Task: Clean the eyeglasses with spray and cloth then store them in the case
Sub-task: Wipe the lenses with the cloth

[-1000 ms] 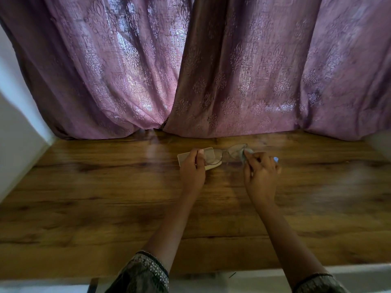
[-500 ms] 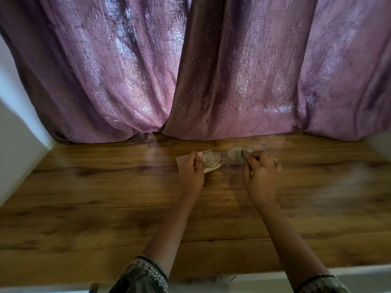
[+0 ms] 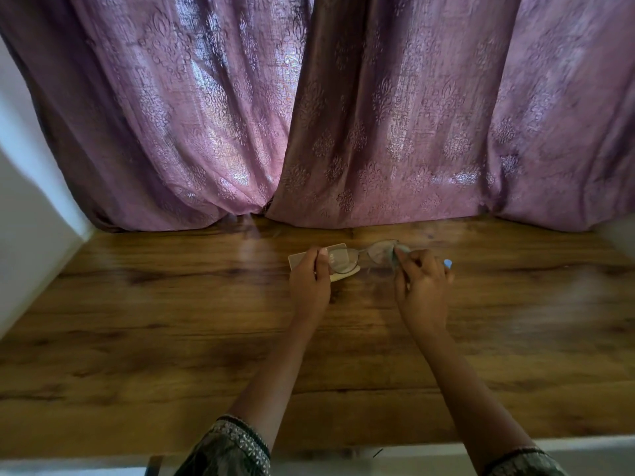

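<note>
Thin-rimmed eyeglasses [image 3: 364, 256] are held just above the wooden table [image 3: 171, 321], far from me. My left hand [image 3: 309, 283] pinches the left lens rim. My right hand [image 3: 421, 286] pinches a small pale grey-green cloth [image 3: 398, 251] against the right lens. A cream open case [image 3: 311, 258] lies on the table behind and under my left hand, partly hidden by it. A small light-blue object [image 3: 447, 263] peeks out behind my right hand; it may be the spray, most of it is hidden.
Purple patterned curtains [image 3: 343, 115] hang down to the table's far edge. A white wall [image 3: 31, 201] borders the left side. The table's white front edge [image 3: 584, 444] runs along the bottom.
The right hand's fingers with the cloth have shifted slightly on the right lens. The camera has tipped a little, and the left hand holds the same place.
</note>
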{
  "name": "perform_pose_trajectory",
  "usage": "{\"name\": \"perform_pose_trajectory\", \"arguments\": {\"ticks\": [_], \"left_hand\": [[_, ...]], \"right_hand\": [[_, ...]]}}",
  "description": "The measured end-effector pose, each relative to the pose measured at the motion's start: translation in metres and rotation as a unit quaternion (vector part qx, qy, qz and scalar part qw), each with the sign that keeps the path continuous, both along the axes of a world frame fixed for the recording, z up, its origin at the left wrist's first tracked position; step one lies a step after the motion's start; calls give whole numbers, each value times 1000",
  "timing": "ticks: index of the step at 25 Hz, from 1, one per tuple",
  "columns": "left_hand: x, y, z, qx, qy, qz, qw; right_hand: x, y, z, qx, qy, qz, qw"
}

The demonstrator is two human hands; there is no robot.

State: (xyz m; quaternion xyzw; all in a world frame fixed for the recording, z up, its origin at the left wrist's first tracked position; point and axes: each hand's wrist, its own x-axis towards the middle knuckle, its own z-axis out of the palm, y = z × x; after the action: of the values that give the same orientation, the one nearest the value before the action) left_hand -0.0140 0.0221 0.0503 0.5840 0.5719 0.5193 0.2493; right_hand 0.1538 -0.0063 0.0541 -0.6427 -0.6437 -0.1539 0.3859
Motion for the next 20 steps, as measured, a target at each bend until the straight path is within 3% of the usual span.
{"name": "perform_pose_trajectory", "arguments": {"ticks": [7, 14, 20], "left_hand": [[-2, -3, 1, 8, -4, -7, 1000], [-2, -5, 0, 6, 6, -10, 1000], [-2, -5, 0, 1, 1, -10, 1000]], "right_hand": [[-19, -8, -9, 1, -48, 51, 998], [-5, 5, 4, -13, 17, 11, 1000], [-18, -16, -15, 9, -42, 36, 998]]}}
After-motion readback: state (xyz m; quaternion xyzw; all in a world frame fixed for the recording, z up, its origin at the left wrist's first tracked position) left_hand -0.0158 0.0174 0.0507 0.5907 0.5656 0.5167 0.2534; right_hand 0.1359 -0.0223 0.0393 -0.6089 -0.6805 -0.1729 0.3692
